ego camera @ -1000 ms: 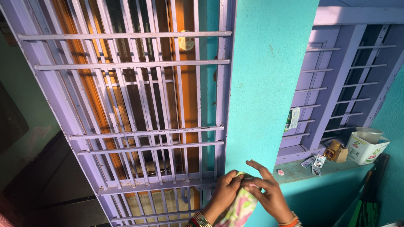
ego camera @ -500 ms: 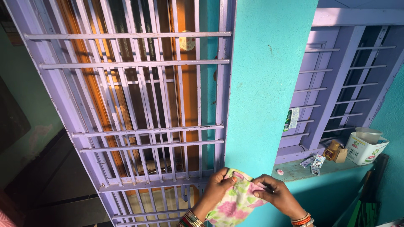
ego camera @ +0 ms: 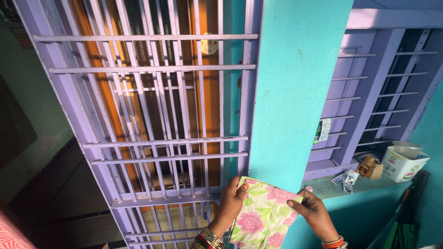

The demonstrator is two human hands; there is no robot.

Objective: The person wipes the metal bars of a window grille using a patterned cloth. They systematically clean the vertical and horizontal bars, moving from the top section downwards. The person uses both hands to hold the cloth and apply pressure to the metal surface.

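1. Step in hand: both hands, left [ego camera: 232, 197] and right [ego camera: 314, 213], pinch the top corners of a floral pink-and-green cloth [ego camera: 260, 216], spread before the turquoise pillar [ego camera: 295, 92].
2. Next move (judged): keep both grips firm and the edge level; lavender barred grille [ego camera: 161, 115] just beside.

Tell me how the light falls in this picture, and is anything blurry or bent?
Head view: bright sun strikes the purple grille and turquoise pillar, the bars casting thin shadows; the far left lies in deep shade. The floral cloth between left hand and right hand is sharp. Straight bars splay outward, a wide-lens distortion.
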